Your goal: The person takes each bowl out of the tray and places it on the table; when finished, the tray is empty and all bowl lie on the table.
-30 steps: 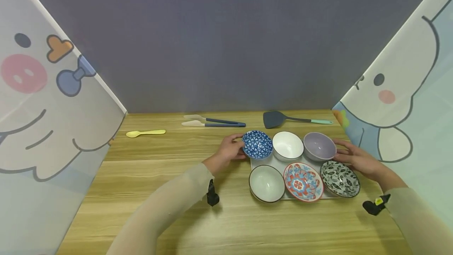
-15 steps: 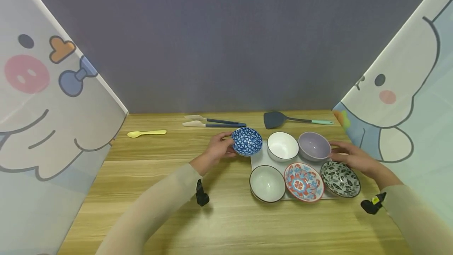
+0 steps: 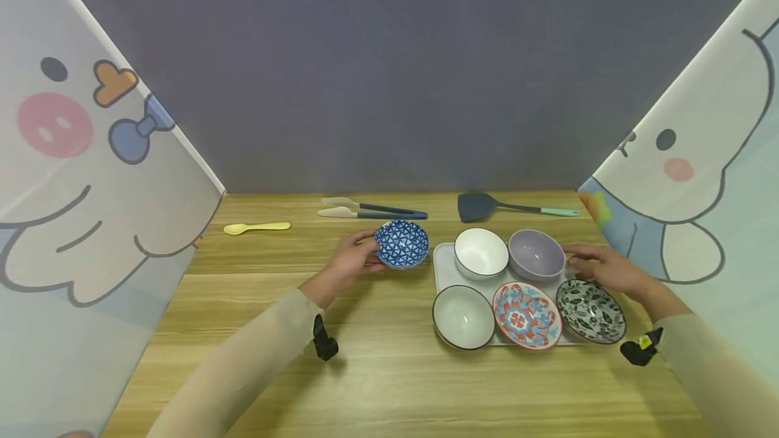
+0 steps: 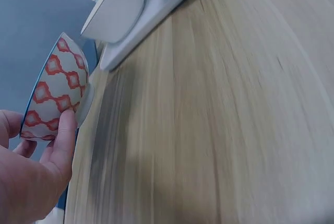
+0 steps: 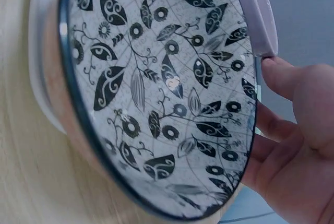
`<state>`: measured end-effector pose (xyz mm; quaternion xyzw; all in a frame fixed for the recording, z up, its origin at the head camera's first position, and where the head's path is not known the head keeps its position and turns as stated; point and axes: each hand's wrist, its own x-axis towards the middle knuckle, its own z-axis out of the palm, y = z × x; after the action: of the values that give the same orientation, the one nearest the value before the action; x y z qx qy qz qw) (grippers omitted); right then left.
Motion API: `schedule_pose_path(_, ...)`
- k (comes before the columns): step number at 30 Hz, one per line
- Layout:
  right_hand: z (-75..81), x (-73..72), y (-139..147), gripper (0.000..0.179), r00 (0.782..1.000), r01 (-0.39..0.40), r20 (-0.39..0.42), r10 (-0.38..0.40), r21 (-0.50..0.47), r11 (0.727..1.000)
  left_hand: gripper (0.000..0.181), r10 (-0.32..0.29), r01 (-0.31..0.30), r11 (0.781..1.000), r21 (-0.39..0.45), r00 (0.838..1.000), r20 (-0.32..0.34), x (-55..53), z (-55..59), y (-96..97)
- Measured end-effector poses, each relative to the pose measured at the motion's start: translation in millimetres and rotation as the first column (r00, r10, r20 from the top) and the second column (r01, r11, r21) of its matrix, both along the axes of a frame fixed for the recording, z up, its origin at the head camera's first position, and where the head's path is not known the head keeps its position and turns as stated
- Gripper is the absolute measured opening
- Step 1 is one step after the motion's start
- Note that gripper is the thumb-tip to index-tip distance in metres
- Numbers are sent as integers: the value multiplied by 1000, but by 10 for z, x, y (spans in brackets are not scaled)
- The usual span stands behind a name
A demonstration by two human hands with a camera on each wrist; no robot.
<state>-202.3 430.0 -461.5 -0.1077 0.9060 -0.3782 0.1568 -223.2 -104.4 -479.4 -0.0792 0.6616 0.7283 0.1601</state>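
The left hand (image 3: 354, 255) pinches the blue bowl (image 3: 402, 244) at its left side, fingers against the outer wall and thumb by the rim, probably because a side hold keeps the mouth free. The bowl seems lifted above the table (image 3: 377, 370), left of the tray (image 3: 446, 268) and nearer than the tongs (image 3: 392, 215). Well apart from it, the right hand (image 3: 611, 270) touches the right side of the purple bowl (image 3: 536, 254), perhaps to steady it beside the white bowl (image 3: 481, 253); whether it grips, I cannot tell, since the black-patterned bowl (image 3: 590, 311) hides some fingers in the right wrist view. The blue bowl's mouth faces upward; being round, it has no long axis.
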Motion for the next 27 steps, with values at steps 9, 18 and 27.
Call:
schedule_pose_path(9,-2,-79,-42,49,999,39,10,-40,33,999,52,25,-25,999,-39,1000,13,53,-77,-286)
schedule_pose_path(18,-16,-154,-32,70,991,88,91,-98,115,989,54,36,-35,998,-57,999,19,81,-222,-488)
schedule_pose_path(27,96,-159,-228,82,998,58,9,-62,225,973,54,23,-21,997,-68,999,28,127,-253,-687)
